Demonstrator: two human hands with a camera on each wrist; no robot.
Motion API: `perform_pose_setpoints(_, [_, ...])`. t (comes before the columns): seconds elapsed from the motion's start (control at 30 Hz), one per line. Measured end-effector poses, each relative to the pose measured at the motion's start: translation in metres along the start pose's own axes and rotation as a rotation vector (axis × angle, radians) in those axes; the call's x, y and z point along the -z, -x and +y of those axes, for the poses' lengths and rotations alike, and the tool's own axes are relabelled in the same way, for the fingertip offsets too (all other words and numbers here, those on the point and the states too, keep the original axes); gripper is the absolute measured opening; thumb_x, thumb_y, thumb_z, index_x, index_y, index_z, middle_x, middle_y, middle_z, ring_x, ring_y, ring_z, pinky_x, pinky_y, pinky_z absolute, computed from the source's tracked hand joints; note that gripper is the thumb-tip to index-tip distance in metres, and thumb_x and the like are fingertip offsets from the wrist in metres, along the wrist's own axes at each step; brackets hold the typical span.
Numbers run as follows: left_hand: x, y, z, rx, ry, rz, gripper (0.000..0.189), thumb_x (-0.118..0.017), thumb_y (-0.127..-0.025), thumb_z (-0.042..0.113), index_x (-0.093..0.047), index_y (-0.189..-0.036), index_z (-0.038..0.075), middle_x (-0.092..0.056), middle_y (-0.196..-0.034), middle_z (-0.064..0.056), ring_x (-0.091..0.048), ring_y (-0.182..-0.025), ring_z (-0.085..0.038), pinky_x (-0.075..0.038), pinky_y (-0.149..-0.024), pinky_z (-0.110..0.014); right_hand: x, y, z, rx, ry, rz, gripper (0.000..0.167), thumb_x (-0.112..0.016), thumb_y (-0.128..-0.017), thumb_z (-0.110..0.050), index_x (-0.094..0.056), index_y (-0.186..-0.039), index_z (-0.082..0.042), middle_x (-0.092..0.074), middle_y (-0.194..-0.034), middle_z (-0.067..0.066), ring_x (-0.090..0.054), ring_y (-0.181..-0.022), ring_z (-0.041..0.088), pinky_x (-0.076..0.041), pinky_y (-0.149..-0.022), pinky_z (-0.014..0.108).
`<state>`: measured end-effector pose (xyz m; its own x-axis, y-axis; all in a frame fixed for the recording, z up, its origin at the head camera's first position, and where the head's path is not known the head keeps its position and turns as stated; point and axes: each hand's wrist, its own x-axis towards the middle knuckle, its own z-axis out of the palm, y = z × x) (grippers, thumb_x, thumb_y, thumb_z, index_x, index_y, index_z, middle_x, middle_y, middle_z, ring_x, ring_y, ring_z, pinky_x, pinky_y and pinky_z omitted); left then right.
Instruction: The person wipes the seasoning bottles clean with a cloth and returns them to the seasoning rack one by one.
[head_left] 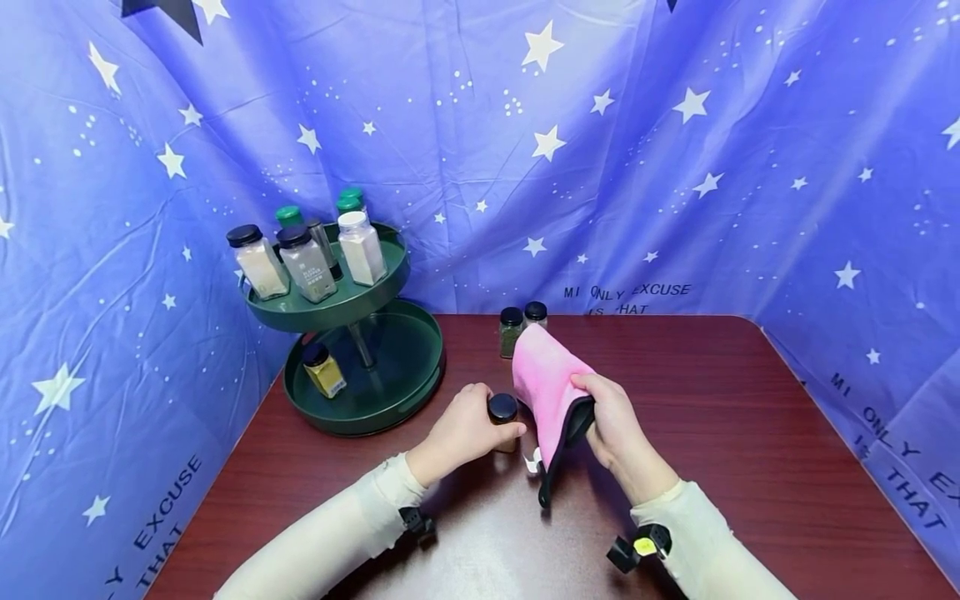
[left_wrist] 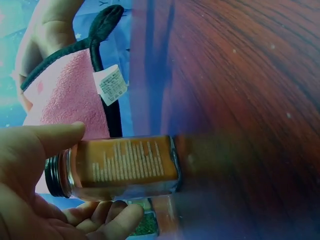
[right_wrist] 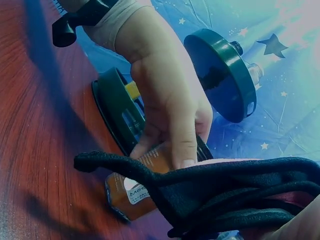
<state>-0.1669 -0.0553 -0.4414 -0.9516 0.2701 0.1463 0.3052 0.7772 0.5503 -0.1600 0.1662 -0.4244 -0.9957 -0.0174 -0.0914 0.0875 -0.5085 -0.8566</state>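
My left hand [head_left: 467, 425] holds a spice jar [left_wrist: 125, 165] with orange-brown contents and a black lid [head_left: 502, 407], thumb on one side and fingers on the other. The jar is upright at the tabletop; whether its base touches is unclear. In the right wrist view its white label [right_wrist: 136, 191] shows beside the cloth. My right hand [head_left: 617, 421] grips a pink cloth [head_left: 547, 379] with black edging, folded and hanging just right of the jar. A white tag [left_wrist: 111, 85] sticks out from the cloth's edge. Most right-hand fingers are hidden behind the cloth.
A green two-tier turntable [head_left: 367, 417] stands at the left. Several jars, among them a white-lidded jar [head_left: 362, 248], stand on its upper tier; a yellow jar [head_left: 324, 371] leans below. Behind the cloth are a green-filled jar [head_left: 511, 335] and another black-lidded jar [head_left: 536, 313].
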Motion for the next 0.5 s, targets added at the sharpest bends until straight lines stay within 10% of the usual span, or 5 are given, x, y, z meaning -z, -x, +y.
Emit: perform_pose_setpoints(0.5, [0.0052,-0.0071,-0.0075,-0.082,0.134,-0.07,0.038,-0.082,-0.076,0.02,-0.065,-0.107,0.006,-0.068,-0.101,-0.005,-0.065,-0.1,-0.022,-0.053,-0.091,-0.038,-0.0034,0.0024,-0.0002,0.006,0.032,0.03,0.03,-0.047,-0.099,0.001,-0.066,-0.079,-0.012,-0.064,-0.078,-0.004,-0.063,-0.074,0.005,-0.055,-0.069,0.021])
